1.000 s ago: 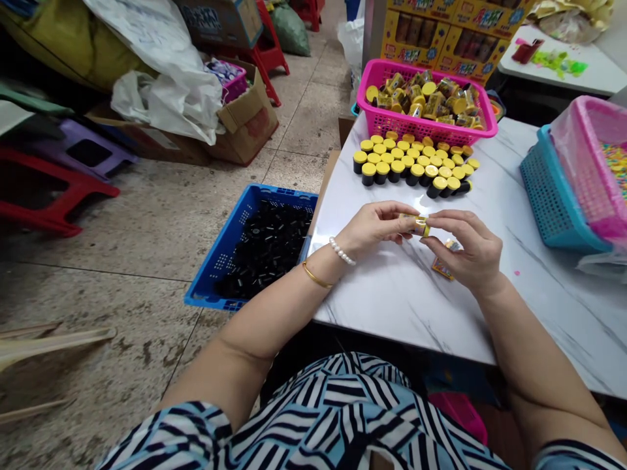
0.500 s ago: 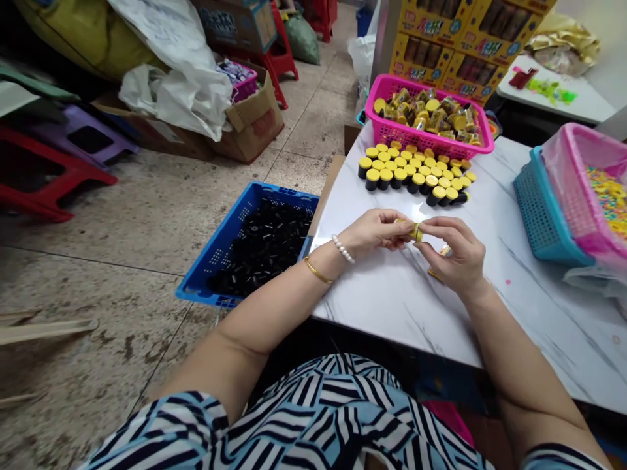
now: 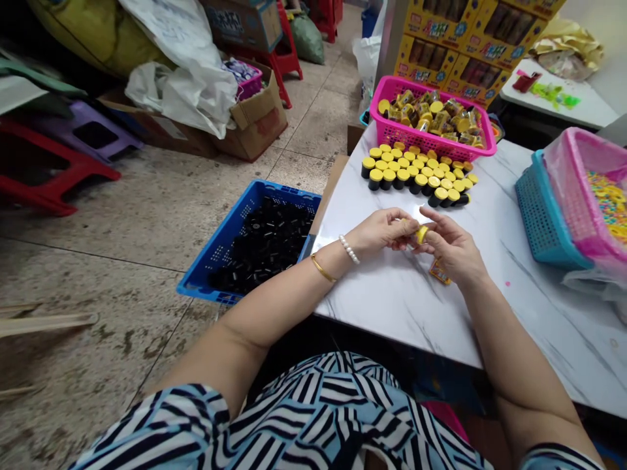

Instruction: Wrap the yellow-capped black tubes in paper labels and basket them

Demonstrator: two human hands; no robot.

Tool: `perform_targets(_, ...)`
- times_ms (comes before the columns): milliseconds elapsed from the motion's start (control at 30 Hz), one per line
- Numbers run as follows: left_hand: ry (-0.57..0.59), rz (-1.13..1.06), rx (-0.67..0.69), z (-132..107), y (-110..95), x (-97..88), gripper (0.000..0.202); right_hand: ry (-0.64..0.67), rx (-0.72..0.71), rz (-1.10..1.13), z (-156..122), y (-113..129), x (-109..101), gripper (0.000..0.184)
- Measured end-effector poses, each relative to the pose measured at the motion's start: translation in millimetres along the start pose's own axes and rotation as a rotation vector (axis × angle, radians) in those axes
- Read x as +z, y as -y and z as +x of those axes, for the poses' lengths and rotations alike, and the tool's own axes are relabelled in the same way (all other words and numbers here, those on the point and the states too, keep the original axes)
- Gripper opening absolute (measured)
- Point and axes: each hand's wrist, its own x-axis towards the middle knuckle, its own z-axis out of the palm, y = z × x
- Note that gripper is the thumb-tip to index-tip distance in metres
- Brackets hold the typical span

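Over the white marbled table (image 3: 386, 287), my left hand (image 3: 392, 230) is closed on a small yellow-capped jar (image 3: 422, 234), its body mostly hidden by the fingers. My right hand (image 3: 453, 251) meets the jar from the other side, thumb at the cap and index finger raised; its lower fingers are partly hidden. Just below the right hand lies a small orange-yellow printed piece (image 3: 439, 272), perhaps a stack of labels. Beyond my hands, several black jars with yellow caps (image 3: 402, 175) stand in rows, one tipped over at the right end.
A pink basket (image 3: 441, 145) behind the rows holds labelled yellow-capped jars. Left of the table, a blue crate (image 3: 193, 282) contains black pieces. Blue and pink baskets (image 3: 548, 222) with colourful small pieces stand at right. Yellow printed boxes (image 3: 453, 49) are stacked at the back.
My right index finger has lifted off the jar, and the thumb has shifted along the cap. The jar's yellow cap now shows more plainly, as does the orange-yellow piece.
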Motion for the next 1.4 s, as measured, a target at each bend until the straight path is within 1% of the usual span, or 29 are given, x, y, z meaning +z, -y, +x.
perform_targets(67, 0.049, -0.028, -0.035, -0.6, 1.5, 0.0, 0.06, -0.011, -0.049, -0.015, 0.1, -3.7, -2.6, 0.035)
perform_targets(133, 0.111, -0.085, -0.067, -1.5, 1.9, 0.3, 0.061, -0.06, -0.121, -0.036, -0.9, -6.3, -2.5, 0.02)
perform_targets(167, 0.131, -0.112, -0.083, -1.8, 1.9, 0.3, 0.061, -0.082, -0.15, -0.046, -1.7, -6.5, -1.5, 0.018)
perform_targets(233, 0.136, -0.131, -0.115, -1.9, 1.9, 0.3, 0.061, -0.085, -0.185, -0.077, -3.9, -4.0, 1.8, 0.027)
perform_targets(333, 0.111, -0.134, -0.161, -1.2, 1.8, 0.0, 0.06, -0.04, -0.255, -0.163, -7.3, 3.7, 9.7, 0.046)
perform_targets(367, 0.112, -0.151, -0.167, -1.2, 1.4, -0.3, 0.06, -0.043, -0.281, -0.196, -8.1, 6.0, 12.7, 0.048)
perform_targets(467, 0.093, -0.229, -0.134, -1.4, -0.7, -1.9, 0.053, -0.106, -0.322, -0.311, -7.7, 9.3, 19.5, 0.043)
perform_targets(567, 0.028, -0.262, -0.13, -0.7, -2.8, -6.1, 0.045, -0.137, -0.357, -0.519, -0.9, 10.2, 20.2, 0.034)
perform_targets(633, -0.005, -0.282, -0.163, 0.7, -3.7, -10.3, 0.043, -0.11, -0.36, -0.643, 7.6, 14.1, 17.3, 0.031)
perform_targets(667, -0.018, -0.298, -0.173, 1.7, -4.0, -12.8, 0.044, -0.089, -0.342, -0.662, 12.7, 17.6, 15.5, 0.031)
perform_targets(733, -0.054, -0.326, -0.149, 3.7, -4.6, -17.7, 0.048, -0.048, -0.279, -0.607, 23.3, 26.5, 12.7, 0.032)
perform_targets(800, -0.117, -0.306, -0.053, 5.5, -4.5, -21.9, 0.048, -0.015, -0.235, -0.498, 32.5, 34.9, 12.5, 0.033)
perform_targets(867, -0.17, -0.278, 0.024, 7.3, -3.6, -24.8, 0.054, 0.017, -0.232, -0.415, 39.1, 39.4, 14.7, 0.032)
perform_targets(967, -0.253, -0.249, 0.061, 9.9, -1.6, -27.4, 0.061, 0.056, -0.234, -0.355, 48.1, 37.4, 16.6, 0.032)
perform_targets(1033, -0.351, -0.226, 0.081, 11.3, -1.4, -28.2, 0.061, 0.083, -0.19, -0.344, 59.0, 35.0, 11.9, 0.035)
perform_targets(1067, -0.405, -0.221, 0.094, 11.6, -1.8, -28.3, 0.061, 0.074, -0.158, -0.353, 67.7, 35.4, 6.8, 0.038)
perform_targets(1100, -0.448, -0.22, 0.107, 11.8, -2.5, -28.3, 0.061, 0.045, -0.131, -0.369, 79.1, 37.5, 0.0, 0.042)
perform_targets(1167, -0.492, -0.225, 0.118, 11.3, -4.6, -27.7, 0.06, -0.081, -0.112, -0.402, 109.8, 48.2, -17.6, 0.049)
perform_targets(1233, -0.48, -0.211, 0.11, 10.1, -6.6, -26.6, 0.056, -0.225, -0.143, -0.393, 147.2, 66.1, -36.9, 0.051)
perform_targets(1300, -0.456, -0.167, 0.091, 8.6, -7.9, -25.3, 0.049, -0.352, -0.169, -0.378, 180.9, 85.0, -53.8, 0.055)
perform_targets(1333, -0.445, -0.142, 0.077, 7.9, -8.0, -24.5, 0.044, -0.4, -0.172, -0.372, 192.3, 92.0, -60.4, 0.058)
perform_targets(1367, -0.438, -0.117, 0.063, 7.3, -7.9, -23.7, 0.039, -0.438, -0.163, -0.368, 198.0, 96.3, -65.6, 0.063)
perform_targets(1400, -0.431, -0.108, 0.041, 6.8, -7.4, -22.8, 0.035, -0.462, -0.15, -0.37, 197.2, 97.2, -69.1, 0.065)
